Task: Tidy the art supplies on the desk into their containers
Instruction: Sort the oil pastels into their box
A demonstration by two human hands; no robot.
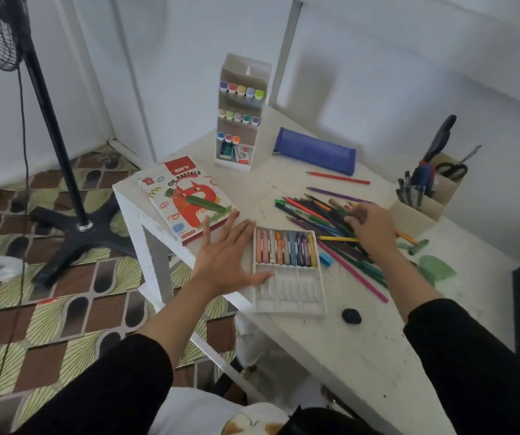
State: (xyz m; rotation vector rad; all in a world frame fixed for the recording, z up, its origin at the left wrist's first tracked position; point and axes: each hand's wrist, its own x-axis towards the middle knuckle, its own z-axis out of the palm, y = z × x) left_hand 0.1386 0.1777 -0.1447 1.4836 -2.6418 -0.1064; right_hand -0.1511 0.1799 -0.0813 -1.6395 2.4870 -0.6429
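Head view: my right hand [370, 227] curls its fingers into the loose pile of coloured pencils [321, 215], gathering a few, though I cannot tell whether any is truly gripped. My left hand [227, 255] lies flat and open, empty, its fingertips against the pastel tray [288, 290] to steady it at the bench [362, 340] edge. The tray's far row holds oil pastels [285, 248]; its near row is bare. Beyond stand the oil pastels box [186, 199], a marker rack [241, 111], a blue pencil case [315, 150] lying shut, and a pen holder [425, 196] with pens and scissors.
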